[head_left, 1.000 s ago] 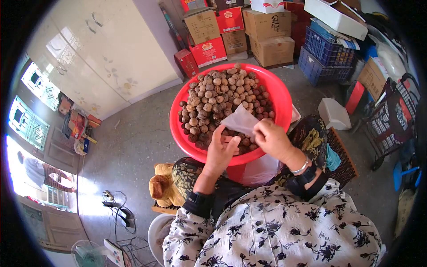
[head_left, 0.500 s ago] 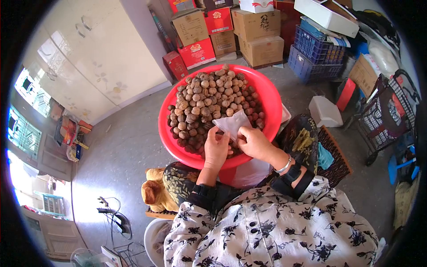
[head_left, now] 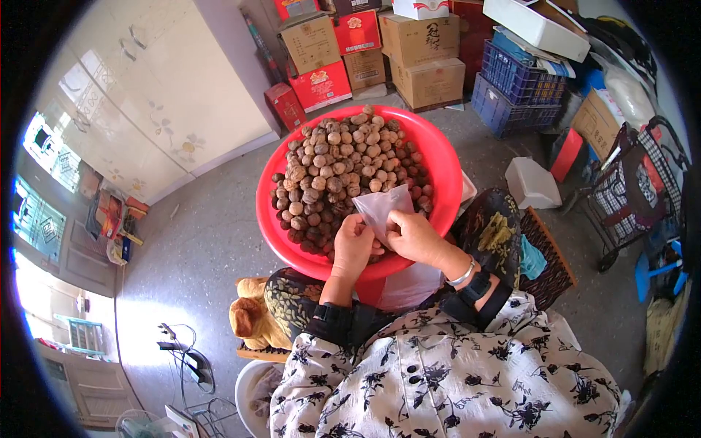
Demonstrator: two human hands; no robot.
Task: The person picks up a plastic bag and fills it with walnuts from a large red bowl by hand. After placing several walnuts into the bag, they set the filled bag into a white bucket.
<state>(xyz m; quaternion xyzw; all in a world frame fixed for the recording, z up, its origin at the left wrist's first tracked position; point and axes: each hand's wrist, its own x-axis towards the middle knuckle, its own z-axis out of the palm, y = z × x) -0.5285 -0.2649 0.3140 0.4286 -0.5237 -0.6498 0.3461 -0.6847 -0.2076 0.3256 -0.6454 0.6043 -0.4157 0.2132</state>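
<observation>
A large red basin (head_left: 447, 153) heaped with walnuts (head_left: 328, 157) stands in front of my knees. Over its near side I hold a small, pale translucent plastic bag (head_left: 382, 207). My right hand (head_left: 418, 238) pinches the bag's right edge between thumb and fingers. My left hand (head_left: 353, 244) is closed at the bag's lower left edge, fingers curled in. The bag looks flat, and its lower part is hidden by my hands. Another whitish plastic sheet or bag (head_left: 410, 285) lies below the basin's near rim, by my lap.
Stacked cartons (head_left: 427, 80) and blue plastic crates (head_left: 520, 80) stand behind the basin. To the right are a white foam box (head_left: 533, 182), a wicker piece (head_left: 555, 255) with a teal cloth, and a shopping trolley (head_left: 628, 190). A white bucket (head_left: 248, 398) and cables (head_left: 193, 365) are at lower left.
The bag now stands more upright and spreads wider above my hands. Both hands have shifted only slightly, and the view has moved a little.
</observation>
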